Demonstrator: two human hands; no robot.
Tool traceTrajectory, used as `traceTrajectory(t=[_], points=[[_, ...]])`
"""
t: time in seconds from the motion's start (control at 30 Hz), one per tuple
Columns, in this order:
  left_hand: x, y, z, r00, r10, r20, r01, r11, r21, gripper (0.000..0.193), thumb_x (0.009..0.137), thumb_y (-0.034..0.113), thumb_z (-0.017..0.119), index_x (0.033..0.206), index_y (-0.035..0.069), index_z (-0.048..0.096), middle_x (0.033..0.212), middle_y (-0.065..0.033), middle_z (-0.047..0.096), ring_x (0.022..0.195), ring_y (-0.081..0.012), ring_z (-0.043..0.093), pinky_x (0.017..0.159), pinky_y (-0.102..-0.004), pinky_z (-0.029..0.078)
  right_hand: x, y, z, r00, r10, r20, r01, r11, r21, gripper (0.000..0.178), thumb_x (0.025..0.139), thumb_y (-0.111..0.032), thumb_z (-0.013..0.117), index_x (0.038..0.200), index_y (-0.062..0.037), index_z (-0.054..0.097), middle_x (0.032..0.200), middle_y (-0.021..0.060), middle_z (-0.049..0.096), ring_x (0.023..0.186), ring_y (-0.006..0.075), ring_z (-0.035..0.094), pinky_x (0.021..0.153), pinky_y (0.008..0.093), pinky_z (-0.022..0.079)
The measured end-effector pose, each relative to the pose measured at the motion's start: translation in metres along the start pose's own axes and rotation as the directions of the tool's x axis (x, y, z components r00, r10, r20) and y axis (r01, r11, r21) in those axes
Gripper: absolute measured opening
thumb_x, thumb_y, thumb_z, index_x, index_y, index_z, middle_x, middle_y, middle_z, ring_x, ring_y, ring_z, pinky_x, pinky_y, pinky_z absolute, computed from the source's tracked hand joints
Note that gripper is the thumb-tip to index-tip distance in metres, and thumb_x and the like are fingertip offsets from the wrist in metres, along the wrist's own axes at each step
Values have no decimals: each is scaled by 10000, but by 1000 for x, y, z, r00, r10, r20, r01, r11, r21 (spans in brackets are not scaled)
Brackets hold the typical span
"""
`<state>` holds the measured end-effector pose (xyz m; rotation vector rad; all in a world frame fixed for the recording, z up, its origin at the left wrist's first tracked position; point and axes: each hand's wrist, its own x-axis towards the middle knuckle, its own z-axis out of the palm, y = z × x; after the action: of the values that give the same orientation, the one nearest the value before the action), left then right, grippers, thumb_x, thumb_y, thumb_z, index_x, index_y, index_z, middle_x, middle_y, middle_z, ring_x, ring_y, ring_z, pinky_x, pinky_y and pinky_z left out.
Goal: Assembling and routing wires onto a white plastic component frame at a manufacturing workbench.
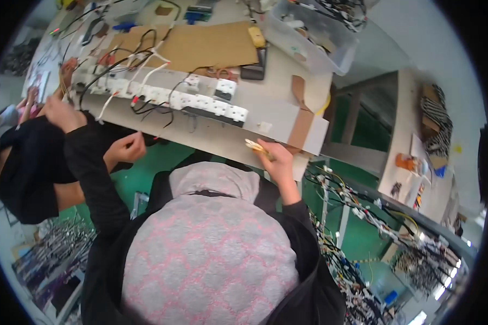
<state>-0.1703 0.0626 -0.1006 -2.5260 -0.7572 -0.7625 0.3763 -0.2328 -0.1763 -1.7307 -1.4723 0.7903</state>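
Observation:
At the far left of the workbench, my left hand (63,112) reaches out in a black sleeve. Its fingers look bent together beside thin wires, and what they hold is too small to make out. My right hand (277,161) is over the bench's front edge, closed on a few thin, cream-yellow pieces (253,145) that stick out past the fingertips. Between my hands, a row of white socket-like blocks (200,102) runs along the bench. Black and white cables (141,62) lie over it, some ends hanging off the front.
Beside me on the left sits a co-worker, with one hand (126,149) near my left arm. Brown cardboard (200,46) lies behind the blocks. A clear plastic bin (309,46) stands at the back right. Bundles of wire harnesses (358,208) hang along a rail at right.

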Motion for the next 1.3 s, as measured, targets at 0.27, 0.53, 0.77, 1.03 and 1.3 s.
traceTrajectory(t=[0.27, 0.53, 0.77, 1.03, 1.3], points=[[109, 117, -30, 473, -746, 468, 773, 98, -627, 440, 1033, 334, 471, 1227, -42, 591, 1087, -134, 669, 1003, -203, 626, 926, -319, 458, 10, 18, -9, 947, -320, -22, 319, 947, -43, 383, 723, -40, 751, 1098, -113, 727, 926, 99, 709, 872, 280, 684, 763, 359, 558], [130, 112, -61, 541, -717, 441, 835, 394, -385, 251, 981, 249, 565, 1006, 11, 638, 715, 41, 538, 613, -95, 508, 553, -294, 403, -15, -66, -12, 984, -173, -41, 178, 939, 295, 363, 721, -38, 748, 1078, 12, 711, 965, 140, 712, 867, 241, 660, 788, 312, 509], [123, 75, -177, 382, -870, 313, 392, -154, -907, 319, 1043, 278, 446, 1003, -3, 592, 613, 92, 251, 468, -22, 217, 420, -212, 149, -38, -288, -12, 534, -827, -175, 771, 390, 504, 229, 784, -127, 786, 980, -33, 713, 937, 171, 730, 846, 284, 705, 771, 398, 587], [14, 67, -208, 503, -547, 669, 858, 412, -308, 407, 1016, 375, 484, 1134, 5, 606, 751, -30, 551, 655, -153, 534, 599, -305, 413, -64, -396, 38, 325, -944, -50, 763, 231, 604, 170, 927, -193, 628, 1034, -127, 743, 1015, 74, 738, 830, 206, 680, 810, 328, 545], [20, 157, -13, 615, -470, 633, 778, 234, -582, 799, 874, 448, 685, 1340, -124, 380, 1034, -194, 675, 962, -262, 654, 857, -353, 509, -127, -436, 72, 405, -908, -107, 883, 359, 301, 119, 872, -101, 664, 968, -80, 733, 941, 99, 744, 803, 194, 689, 729, 273, 572]])
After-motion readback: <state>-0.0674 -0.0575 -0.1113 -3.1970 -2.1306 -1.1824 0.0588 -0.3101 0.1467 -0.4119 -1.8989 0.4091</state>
